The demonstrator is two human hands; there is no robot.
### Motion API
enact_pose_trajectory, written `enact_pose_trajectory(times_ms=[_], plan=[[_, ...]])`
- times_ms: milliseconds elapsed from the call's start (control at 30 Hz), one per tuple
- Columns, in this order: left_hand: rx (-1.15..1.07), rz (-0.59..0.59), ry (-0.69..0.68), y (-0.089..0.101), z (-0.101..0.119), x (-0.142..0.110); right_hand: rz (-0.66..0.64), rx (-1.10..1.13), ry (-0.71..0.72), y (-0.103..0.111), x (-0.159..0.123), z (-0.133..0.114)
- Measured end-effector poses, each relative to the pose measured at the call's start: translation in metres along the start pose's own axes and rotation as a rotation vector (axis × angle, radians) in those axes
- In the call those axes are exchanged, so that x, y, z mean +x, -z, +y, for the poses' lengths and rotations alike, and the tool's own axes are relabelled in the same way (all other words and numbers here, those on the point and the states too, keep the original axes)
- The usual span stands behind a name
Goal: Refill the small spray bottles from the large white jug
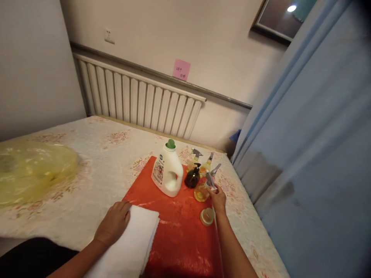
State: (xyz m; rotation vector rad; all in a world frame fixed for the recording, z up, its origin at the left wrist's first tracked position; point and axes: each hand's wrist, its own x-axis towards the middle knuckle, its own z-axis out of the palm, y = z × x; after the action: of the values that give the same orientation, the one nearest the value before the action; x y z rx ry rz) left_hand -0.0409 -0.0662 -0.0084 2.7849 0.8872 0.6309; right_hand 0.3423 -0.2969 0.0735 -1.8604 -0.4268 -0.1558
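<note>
A square pink note (181,69) on the wall (147,27) carried dark handwriting in two lines. The upper line began with the digit 2 and ended with what appeared to be a 4; the middle character was unclear. The lower line, set toward the right, could not be read. The white jug (174,164) bore a printed front label (158,171) and, above it, a small dark round emblem (161,157); lettering on both was too small to read.

A white radiator (142,94) runs along the pale wall (208,34), with a socket (109,36) above its left section, a pink note (181,69) above its right, and a blue curtain (313,127) farther right.
</note>
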Motion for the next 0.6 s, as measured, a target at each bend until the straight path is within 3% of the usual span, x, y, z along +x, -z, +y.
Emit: enact_pose_trajectory(times_ms=[133, 200, 367, 600], plan=[[-0.014, 0.003, 0.010, 0.000, 0.001, -0.001, 0.162, 0.008, -0.011, 0.011, -0.024, -0.018], [-0.014, 0.008, 0.012, 0.000, 0.002, -0.002, 0.127, 0.032, 0.022, 0.004, -0.038, -0.032], [-0.014, 0.020, 0.014, 0.003, 0.005, -0.003, -0.172, 0.100, 0.119, -0.047, -0.058, -0.067], [-0.015, -0.026, 0.044, 0.007, 0.010, -0.005, -0.269, 0.127, 0.107, -0.120, -0.052, -0.087]])
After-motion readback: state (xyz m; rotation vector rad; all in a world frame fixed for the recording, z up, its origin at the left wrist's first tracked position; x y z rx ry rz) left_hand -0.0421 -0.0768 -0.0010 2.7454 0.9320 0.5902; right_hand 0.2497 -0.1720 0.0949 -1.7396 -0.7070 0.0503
